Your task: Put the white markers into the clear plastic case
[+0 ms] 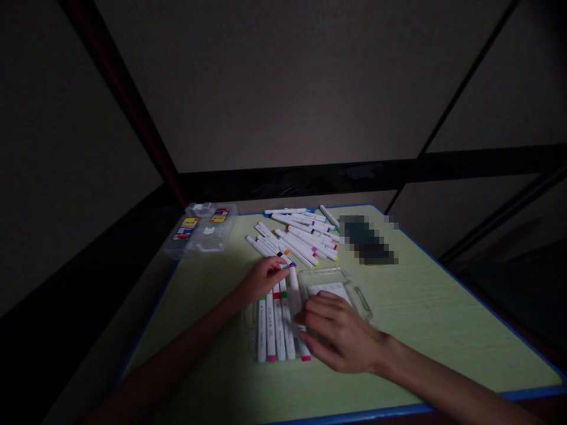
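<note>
Pinching with thumb and forefinger, the left hand [261,278] was closed on the far end of a white-barrelled marker pen [295,289], a slim plastic stick with a pink cap at its near tip. In this single head view the pen lay just right of the left hand's fingertips and ran back under the right hand [343,336], which rested flat, its fingers loosely spread and holding nothing. The pen formed the rightmost member of a row of similar white markers with pink, red and green caps [272,327], laid side by side between the two hands in what appeared to be a shallow clear tray; its rim was too faint to confirm.

Judged from its form, the pen would be light, rigid and smooth, apt to roll on a flat surface. A grip across the barrel near either cap seemed the securest hold.

Just beyond the right hand stood a clear rectangular plastic box [354,289]. Further beyond the left hand lay a loose heap of white markers [301,236]. Well off to that hand's left sat a transparent case with coloured stickers [201,233]. All rested on a pale green table with a blue edge [443,330].
</note>
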### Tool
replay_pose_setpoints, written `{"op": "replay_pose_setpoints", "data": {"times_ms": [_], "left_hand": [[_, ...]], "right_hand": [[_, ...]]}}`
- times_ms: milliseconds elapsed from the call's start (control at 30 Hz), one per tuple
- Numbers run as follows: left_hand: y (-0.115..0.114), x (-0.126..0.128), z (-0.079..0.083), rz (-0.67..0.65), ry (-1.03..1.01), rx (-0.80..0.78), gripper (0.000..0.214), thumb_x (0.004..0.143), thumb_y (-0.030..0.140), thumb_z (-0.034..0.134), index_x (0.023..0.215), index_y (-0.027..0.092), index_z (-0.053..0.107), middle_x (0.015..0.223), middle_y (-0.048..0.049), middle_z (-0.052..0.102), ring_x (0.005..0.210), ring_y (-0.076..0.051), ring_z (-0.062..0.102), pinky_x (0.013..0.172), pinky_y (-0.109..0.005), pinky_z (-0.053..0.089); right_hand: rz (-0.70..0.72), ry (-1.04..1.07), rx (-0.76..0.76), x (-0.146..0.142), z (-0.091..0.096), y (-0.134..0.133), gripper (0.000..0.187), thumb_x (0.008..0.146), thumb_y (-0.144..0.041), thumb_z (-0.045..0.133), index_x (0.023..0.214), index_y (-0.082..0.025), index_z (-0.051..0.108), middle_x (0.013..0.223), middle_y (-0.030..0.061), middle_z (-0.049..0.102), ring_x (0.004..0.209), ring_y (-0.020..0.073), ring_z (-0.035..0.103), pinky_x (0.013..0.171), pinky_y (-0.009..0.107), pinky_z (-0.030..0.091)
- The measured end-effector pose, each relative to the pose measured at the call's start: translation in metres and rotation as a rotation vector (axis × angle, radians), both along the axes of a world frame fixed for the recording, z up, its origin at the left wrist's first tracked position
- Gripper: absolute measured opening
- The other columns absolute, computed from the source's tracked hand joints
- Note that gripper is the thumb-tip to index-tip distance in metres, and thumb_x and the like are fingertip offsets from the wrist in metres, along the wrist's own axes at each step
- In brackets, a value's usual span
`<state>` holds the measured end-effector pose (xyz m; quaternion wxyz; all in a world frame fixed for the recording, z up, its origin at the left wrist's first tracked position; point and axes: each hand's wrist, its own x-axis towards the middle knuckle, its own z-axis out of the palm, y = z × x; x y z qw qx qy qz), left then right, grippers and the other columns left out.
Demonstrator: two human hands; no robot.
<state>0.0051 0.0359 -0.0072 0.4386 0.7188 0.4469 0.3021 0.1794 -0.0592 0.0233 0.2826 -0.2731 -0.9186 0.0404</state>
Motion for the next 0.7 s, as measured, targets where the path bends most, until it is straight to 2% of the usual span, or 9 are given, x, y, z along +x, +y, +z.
{"op": "replay_pose_setpoints", "data": {"times_ms": [200,367,600,700], "left_hand": [[-0.002,0.0,-0.002,0.005,0.066,0.143,0.026,0.072,0.023,0.054,0.095,0.012,0.06,0.076,-0.0027,0.055,0.066,-0.011,0.049,0.059,-0.021,0.041],[-0.003,0.001,-0.002,-0.019,0.111,0.187,0.029,0.072,0.025,0.054,0.097,0.012,0.062,0.078,-0.0033,0.053,0.068,-0.011,0.05,0.063,-0.023,0.042],[-0.006,0.001,-0.001,-0.005,0.174,0.256,0.028,0.066,0.025,0.062,0.091,0.015,0.06,0.076,-0.0014,0.053,0.071,-0.012,0.049,0.067,-0.024,0.041],[-0.006,0.002,0.0,0.015,0.166,0.242,0.027,0.063,0.024,0.064,0.088,0.014,0.058,0.076,-0.0012,0.054,0.073,-0.013,0.05,0.068,-0.025,0.041]], "right_hand": [[-0.022,0.023,-0.03,0.001,-0.015,-0.005,0.024,0.085,-0.026,0.036,0.076,-0.016,0.055,0.065,0.0035,0.053,0.062,0.0154,0.045,0.059,0.029,0.035],[0.08,-0.096,-0.01,0.002,-0.015,-0.006,0.026,0.087,-0.026,0.034,0.075,-0.016,0.055,0.067,0.003,0.051,0.063,0.0153,0.043,0.061,0.03,0.034],[0.118,-0.153,-0.034,-0.001,-0.016,-0.005,0.026,0.089,-0.031,0.036,0.094,-0.016,0.056,0.075,0.0029,0.054,0.069,0.0153,0.047,0.066,0.03,0.035],[0.144,-0.106,-0.043,0.0,-0.016,-0.005,0.025,0.088,-0.03,0.037,0.094,-0.016,0.057,0.076,0.0033,0.056,0.07,0.0154,0.048,0.066,0.03,0.035]]}}
